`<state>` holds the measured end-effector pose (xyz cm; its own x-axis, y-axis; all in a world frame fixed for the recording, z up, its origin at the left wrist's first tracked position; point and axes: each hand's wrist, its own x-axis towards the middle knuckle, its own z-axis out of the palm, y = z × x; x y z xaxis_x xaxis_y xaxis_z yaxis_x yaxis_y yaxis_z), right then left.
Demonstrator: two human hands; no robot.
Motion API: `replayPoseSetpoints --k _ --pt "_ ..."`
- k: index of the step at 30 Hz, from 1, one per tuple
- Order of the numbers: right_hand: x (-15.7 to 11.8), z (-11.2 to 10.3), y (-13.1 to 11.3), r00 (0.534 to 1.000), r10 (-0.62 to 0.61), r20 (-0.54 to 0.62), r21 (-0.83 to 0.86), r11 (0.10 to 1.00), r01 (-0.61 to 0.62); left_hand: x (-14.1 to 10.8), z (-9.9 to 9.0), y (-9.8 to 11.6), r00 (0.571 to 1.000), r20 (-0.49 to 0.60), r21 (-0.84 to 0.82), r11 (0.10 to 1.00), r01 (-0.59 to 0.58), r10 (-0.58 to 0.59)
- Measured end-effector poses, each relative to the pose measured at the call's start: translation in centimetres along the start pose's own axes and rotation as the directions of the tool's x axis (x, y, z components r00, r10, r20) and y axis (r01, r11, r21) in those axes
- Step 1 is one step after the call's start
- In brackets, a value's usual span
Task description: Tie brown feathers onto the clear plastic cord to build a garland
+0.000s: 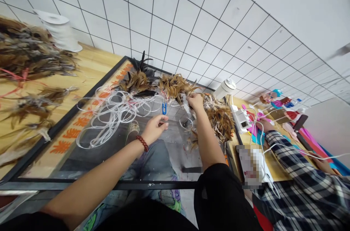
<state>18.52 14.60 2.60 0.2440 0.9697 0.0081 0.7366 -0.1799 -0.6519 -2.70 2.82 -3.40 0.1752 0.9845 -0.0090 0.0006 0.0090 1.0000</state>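
White tiles with dark grid lines rise behind your glass-topped table (90, 163), which has a black frame and orange characters along its left side. Your left hand (155, 128), with a dark red beaded bracelet (142, 143) at the wrist, hangs over the glass, loosely curled, thumb and forefinger apart, with nothing visible in its grasp. Your right hand (195, 101) is bent inward, fingertips at the right end of the middle feather bunch (175, 87), beside a pale strip (187, 106); whether they pinch anything, you cannot tell from this view.

That bunch is golden brown and ruffled, lying near the far edge of the glass. To its left sits a brown bunch (138, 82) with black feathers standing up behind it, and right of your right forearm lies a thick brown and cream feather heap (221, 120). A blue tool (164, 108) lies just beyond your left fingertips, and looped clear cord (109, 120) spreads to the left.

Near the wall, a white lidded cup (226, 87) leans in your view, its contents hidden. On the wood at far left, a white spool (58, 30) stands beside a large feather pile (30, 50). At right, a co-worker's plaid sleeve (290, 154) reaches over colourful pieces.
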Motion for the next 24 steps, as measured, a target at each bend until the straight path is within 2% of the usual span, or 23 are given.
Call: replayPoseSetpoints --k 4,6,8,10,12,14,16,19,22,24 --pt "-1.1 0.7 0.0 0.997 0.039 0.066 -0.158 0.987 -0.028 0.0 0.1 -0.1 1.0 -0.007 0.002 1.0 -0.01 0.01" --pt "-1.2 1.6 0.0 0.998 0.028 0.053 -0.192 0.981 -0.017 0.0 0.1 0.0 1.0 -0.008 0.014 1.0 -0.011 0.011" --pt "-1.2 2.1 0.3 1.0 0.031 0.002 -0.132 0.991 -0.031 0.0 0.1 0.1 1.0 -0.006 0.021 1.0 -0.005 0.005" --pt "-0.9 1.8 0.9 0.997 0.059 -0.041 0.011 0.998 -0.058 -0.1 0.0 0.2 1.0 -0.003 0.02 1.0 -0.001 0.001" --pt "-0.6 1.0 1.4 0.996 0.072 -0.043 0.144 0.987 -0.066 -0.1 0.0 0.3 1.0 -0.001 0.027 1.0 -0.007 0.007" --pt "-0.3 0.4 1.5 0.999 0.034 -0.019 0.216 0.976 -0.029 -0.2 0.0 0.3 1.0 0.001 0.044 0.999 -0.019 0.019" --pt "0.1 0.3 1.2 0.999 -0.019 0.029 0.283 0.959 0.01 -0.2 0.0 0.2 1.0 -0.001 0.059 0.998 -0.031 0.032" --pt "0.9 1.2 0.2 0.984 -0.069 0.165 0.341 0.94 0.008 -0.2 0.0 0.2 1.0 0.0 0.059 0.998 -0.03 0.03" --pt "1.7 2.1 -0.5 0.955 -0.056 0.29 0.332 0.942 -0.045 -0.2 0.0 0.2 1.0 0.005 0.038 0.999 -0.009 0.009" --pt "2.0 2.2 -0.6 0.944 -0.029 0.33 0.31 0.947 -0.079 -0.2 0.0 0.2 1.0 0.01 0.033 0.999 -0.006 0.005"
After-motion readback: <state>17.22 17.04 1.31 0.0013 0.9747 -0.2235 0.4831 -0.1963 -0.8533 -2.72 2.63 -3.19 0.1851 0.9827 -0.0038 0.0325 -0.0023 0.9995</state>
